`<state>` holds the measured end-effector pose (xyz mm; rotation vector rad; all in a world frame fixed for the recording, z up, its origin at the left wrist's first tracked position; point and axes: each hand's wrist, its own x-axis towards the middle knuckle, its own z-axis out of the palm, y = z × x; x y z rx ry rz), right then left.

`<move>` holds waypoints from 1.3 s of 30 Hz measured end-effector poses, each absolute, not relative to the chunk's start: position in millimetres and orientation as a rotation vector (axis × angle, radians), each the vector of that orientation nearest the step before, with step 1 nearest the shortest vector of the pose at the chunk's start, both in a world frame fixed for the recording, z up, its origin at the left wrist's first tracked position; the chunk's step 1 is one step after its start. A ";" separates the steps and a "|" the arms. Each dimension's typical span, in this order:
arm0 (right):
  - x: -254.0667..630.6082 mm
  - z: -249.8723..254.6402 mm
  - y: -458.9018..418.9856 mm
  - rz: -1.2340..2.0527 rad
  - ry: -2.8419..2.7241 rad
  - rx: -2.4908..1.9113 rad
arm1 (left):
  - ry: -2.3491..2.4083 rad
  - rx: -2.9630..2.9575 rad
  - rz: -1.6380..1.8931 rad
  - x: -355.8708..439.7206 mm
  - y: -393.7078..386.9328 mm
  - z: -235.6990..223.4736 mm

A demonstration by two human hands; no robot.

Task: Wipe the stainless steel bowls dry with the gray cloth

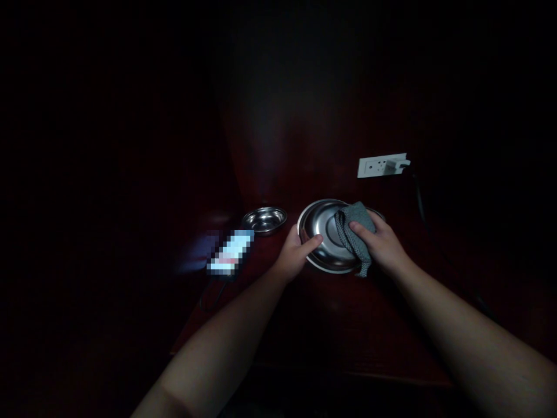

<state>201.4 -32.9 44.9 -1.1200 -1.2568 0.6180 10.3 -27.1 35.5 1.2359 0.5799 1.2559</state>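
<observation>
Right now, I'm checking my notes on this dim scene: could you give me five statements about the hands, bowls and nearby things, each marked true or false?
1. The left hand grips the large metal bowl by its edge. True.
2. The right hand holds nothing. False: it holds a gray cloth against the large metal bowl.
3. The small metal bowl is to the left of the large metal bowl. True.
4. The lit screen is nearer the right hand than the left hand. False: it is nearer the left hand.
5. A white plug is in the wall socket. True.
</observation>
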 end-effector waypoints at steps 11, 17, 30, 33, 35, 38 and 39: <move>200.9 45.8 -32.6 0.597 -1.264 -1.121 | 0.570 1.232 1.286 11.3 -25.0 35.0; 200.8 47.5 -35.0 0.596 -1.304 -1.115 | 0.550 1.244 1.296 8.5 -21.1 35.5; 199.5 48.9 -34.8 0.659 -1.280 -1.099 | 0.558 1.214 1.325 5.3 -16.3 29.5; 199.9 46.5 -32.4 0.650 -1.207 -1.112 | 0.519 1.055 1.302 5.7 -21.0 32.3; 200.8 44.3 -30.9 0.626 -1.166 -1.111 | 0.483 1.001 1.253 5.6 -25.4 34.6; 201.6 42.5 -30.1 0.598 -1.147 -1.100 | 0.470 1.072 1.171 5.6 -31.2 34.9; 201.6 42.4 -30.3 0.597 -1.145 -1.106 | 0.486 1.111 1.154 5.7 -32.5 34.1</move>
